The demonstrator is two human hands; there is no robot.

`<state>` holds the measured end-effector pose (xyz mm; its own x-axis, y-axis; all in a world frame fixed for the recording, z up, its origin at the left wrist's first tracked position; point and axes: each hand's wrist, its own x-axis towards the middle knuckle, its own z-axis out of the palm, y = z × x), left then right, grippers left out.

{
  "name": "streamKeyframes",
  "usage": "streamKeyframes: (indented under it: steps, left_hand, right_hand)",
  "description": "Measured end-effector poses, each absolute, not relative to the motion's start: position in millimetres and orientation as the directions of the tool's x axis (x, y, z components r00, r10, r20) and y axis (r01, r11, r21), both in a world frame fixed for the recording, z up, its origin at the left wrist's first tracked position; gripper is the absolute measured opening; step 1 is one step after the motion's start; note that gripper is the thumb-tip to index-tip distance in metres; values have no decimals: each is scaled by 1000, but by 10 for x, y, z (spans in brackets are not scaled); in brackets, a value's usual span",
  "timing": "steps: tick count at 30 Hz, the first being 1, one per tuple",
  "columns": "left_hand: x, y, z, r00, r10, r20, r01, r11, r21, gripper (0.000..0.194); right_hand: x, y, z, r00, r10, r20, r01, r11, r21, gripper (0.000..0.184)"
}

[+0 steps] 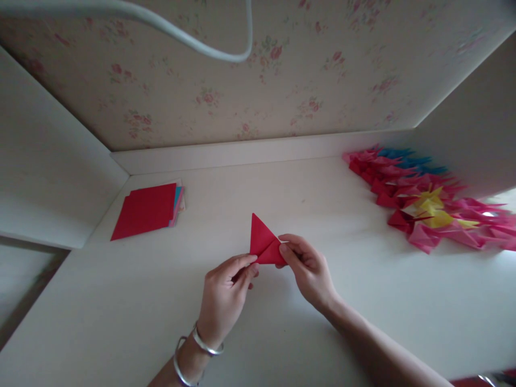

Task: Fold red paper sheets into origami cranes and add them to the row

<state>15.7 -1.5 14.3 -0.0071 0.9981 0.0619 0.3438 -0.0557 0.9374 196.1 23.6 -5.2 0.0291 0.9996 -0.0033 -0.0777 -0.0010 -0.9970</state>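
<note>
A red sheet of origami paper (264,242), folded into a triangular shape with a smaller flap along its lower side, is held between both hands over the white table. My left hand (228,290) pinches its lower left corner with thumb and fingers. On the other side, my right hand (306,269) grips the right corner, thumb in front and fingers partly behind the paper. The folded paper's tip points up and away from me. Two silver bangles (207,344) circle my left wrist.
At the left on the white table (290,193) lies a stack of square paper (145,210), red on top. Many folded paper cranes (427,204) in pink, red, yellow and blue crowd the right side. A white cable (193,40) hangs before the flowered wall (266,97).
</note>
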Motion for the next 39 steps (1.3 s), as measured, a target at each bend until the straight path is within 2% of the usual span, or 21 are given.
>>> streamKeyframes:
  steps: [4, 7, 10, 15, 20, 24, 26, 30, 32, 39]
  left_hand:
    - [168, -15, 157, -96, 995, 30, 308, 2, 951, 13]
    - [173, -22, 164, -110, 993, 38, 312, -2, 950, 12]
    - [171, -38, 158, -115, 993, -15, 299, 49, 953, 13]
    - [183, -60, 147, -119, 982, -148, 187, 168, 968, 19]
    - [214, -70, 107, -132, 973, -191, 67, 201, 977, 21]
    - [237, -69, 55, -137, 962, -235, -34, 232, 972, 23]
    - [253, -68, 51, -138, 957, -255, -94, 243, 965, 27]
    - [284, -67, 84, -119, 956, -269, -171, 247, 954, 52]
    - [292, -67, 91, -115, 952, -284, -184, 260, 948, 59]
    - [269, -34, 37, -17, 942, -334, -198, 324, 925, 32]
  right_hand:
    - [1955, 228, -43, 18, 1000, 5, -81, 7, -997, 22]
    - [1958, 224, -52, 29, 999, 14, -59, 16, -998, 22]
    - [1962, 216, -64, 34, 999, 28, -31, 29, -999, 19]
    - [1962, 195, -51, 46, 997, 62, 22, 61, -998, 16]
    - [1963, 185, -20, 77, 993, 94, 100, 86, -991, 15]
    - [1967, 190, -27, 80, 993, 89, 84, 82, -993, 15]
    - [1966, 195, -40, 87, 993, 82, 79, 75, -994, 15]
    - [1963, 203, -53, 106, 991, 83, 92, 73, -993, 15]
    - [1964, 206, -48, 97, 992, 83, 98, 73, -992, 15]
    - [2001, 234, -69, 96, 993, 71, 163, 55, -985, 17]
